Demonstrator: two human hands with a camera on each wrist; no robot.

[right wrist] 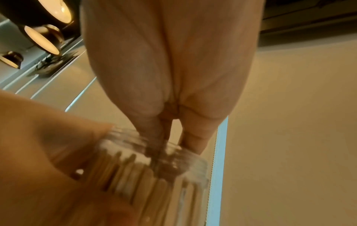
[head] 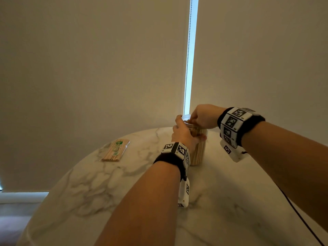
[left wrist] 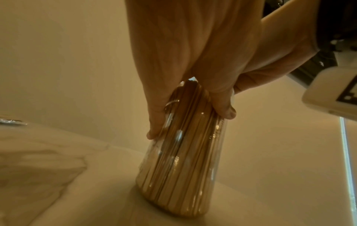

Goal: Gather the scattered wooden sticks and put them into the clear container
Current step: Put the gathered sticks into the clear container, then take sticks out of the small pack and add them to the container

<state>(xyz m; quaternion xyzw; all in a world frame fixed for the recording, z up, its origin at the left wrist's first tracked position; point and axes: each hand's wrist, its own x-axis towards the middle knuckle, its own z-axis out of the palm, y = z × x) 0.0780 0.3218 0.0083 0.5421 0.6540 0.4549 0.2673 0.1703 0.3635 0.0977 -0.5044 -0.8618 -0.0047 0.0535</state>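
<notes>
Marble-patterned bench [head: 230,201], round-edged, seen whole from the head view only. Clear container [head: 198,150] upright on it, packed with wooden sticks [left wrist: 179,175] standing on end. Left of the left grip, well apart: packet of sticks [head: 115,150] in clear wrap, lying flat; shown by the head view alone. Left hand [head: 183,134] wrapped round the container's upper wall, thumb on one side and fingers [left wrist: 225,107] on the other, grip closed on it; contact plain in the left wrist view. Right hand [head: 204,116] above the mouth, fingertips [right wrist: 195,139] bunched and dipped inside the rim among the stick tops; right wrist view blurred, so whether that grip pinches a stick cannot be told.
</notes>
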